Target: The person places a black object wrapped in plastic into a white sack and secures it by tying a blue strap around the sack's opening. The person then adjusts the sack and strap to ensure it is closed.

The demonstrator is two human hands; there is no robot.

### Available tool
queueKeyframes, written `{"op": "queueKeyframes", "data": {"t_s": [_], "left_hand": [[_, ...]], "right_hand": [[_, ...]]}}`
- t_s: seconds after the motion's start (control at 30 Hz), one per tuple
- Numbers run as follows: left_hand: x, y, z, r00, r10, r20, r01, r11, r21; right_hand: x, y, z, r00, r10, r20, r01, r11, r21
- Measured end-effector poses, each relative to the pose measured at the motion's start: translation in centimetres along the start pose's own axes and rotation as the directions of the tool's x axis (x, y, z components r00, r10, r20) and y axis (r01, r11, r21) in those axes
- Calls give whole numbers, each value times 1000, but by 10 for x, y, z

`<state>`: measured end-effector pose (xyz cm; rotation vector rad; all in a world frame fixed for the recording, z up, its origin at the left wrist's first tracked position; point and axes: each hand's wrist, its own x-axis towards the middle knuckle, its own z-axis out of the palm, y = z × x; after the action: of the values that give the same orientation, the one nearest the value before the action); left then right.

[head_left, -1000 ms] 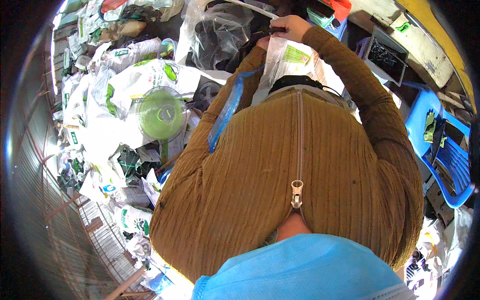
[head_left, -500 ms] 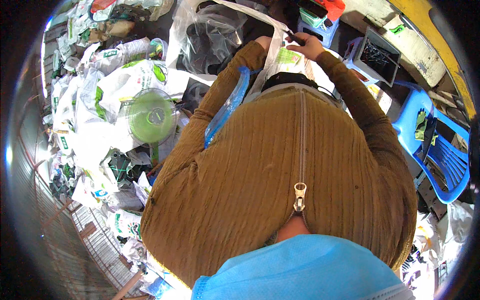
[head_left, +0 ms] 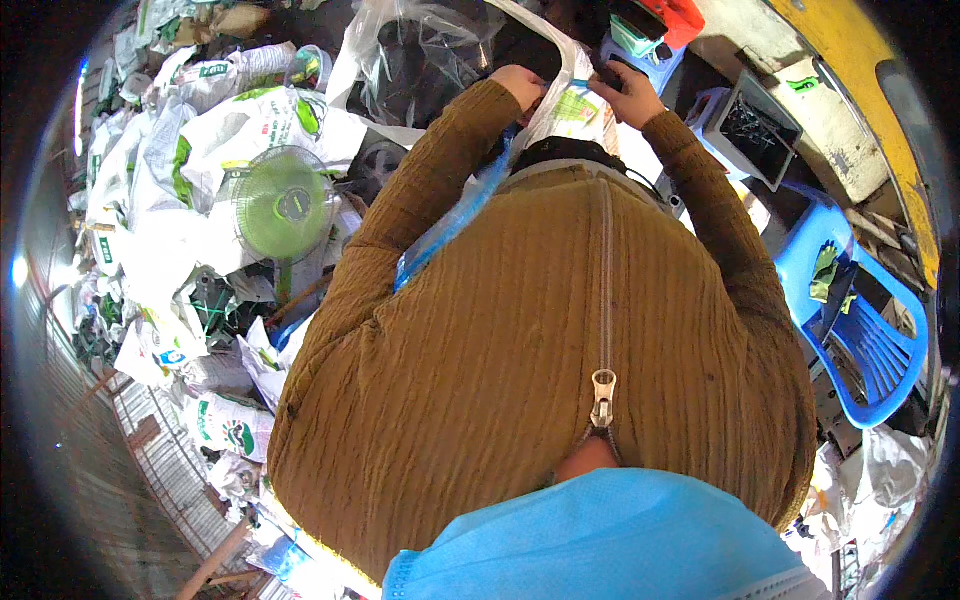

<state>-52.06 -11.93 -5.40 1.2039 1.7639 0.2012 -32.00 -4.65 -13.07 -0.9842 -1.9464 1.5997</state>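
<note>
My left hand (head_left: 520, 86) is bent beside the white plastic bag (head_left: 567, 62) at the top centre; its fingertips are hidden. On the bag's other side my right hand (head_left: 632, 97) has thumb and fingers drawn together at a small blue and dark piece (head_left: 582, 84), too small to name. A green and white printed packet (head_left: 577, 110) shows between the hands. A translucent blue plastic strip (head_left: 455, 225) hangs along my left forearm.
Crumpled clear plastic (head_left: 410, 75) lies left of my hands. A green fan (head_left: 285, 204) stands among piled white sacks (head_left: 240, 135). To the right are a grey bin of dark pieces (head_left: 755, 130) and a blue plastic chair (head_left: 875, 345) with gloves (head_left: 825, 270) on it.
The dark slim tool seen at my right fingers no longer shows clearly; a blue piece shows there instead. My left hand has shifted slightly left. The whole view has tilted a little.
</note>
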Motion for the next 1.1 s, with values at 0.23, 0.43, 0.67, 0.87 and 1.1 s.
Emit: {"op": "queueKeyframes", "data": {"t_s": [0.23, 0.43, 0.67, 0.87, 1.1], "left_hand": [[-40, -3, -6, 997, -35, -71, 23, 986, -164], [-44, -7, -4, 991, -51, -123, -9, 895, -446], [-41, -19, -1, 993, -56, -106, -9, 848, -529], [-43, -12, -6, 993, -53, -105, -20, 802, -597], [-43, -12, -16, 994, 44, -95, -84, 879, -470]], "right_hand": [[-2, -27, -19, 986, 70, 150, -90, 987, 131], [4, -34, -35, 925, 266, 272, -146, 908, -392], [-6, -55, -35, 932, 226, 283, -114, 924, -364], [1, -56, -22, 988, -83, 132, 119, 949, -291], [-14, -61, -13, 951, -294, 100, 311, 903, -298]]}}
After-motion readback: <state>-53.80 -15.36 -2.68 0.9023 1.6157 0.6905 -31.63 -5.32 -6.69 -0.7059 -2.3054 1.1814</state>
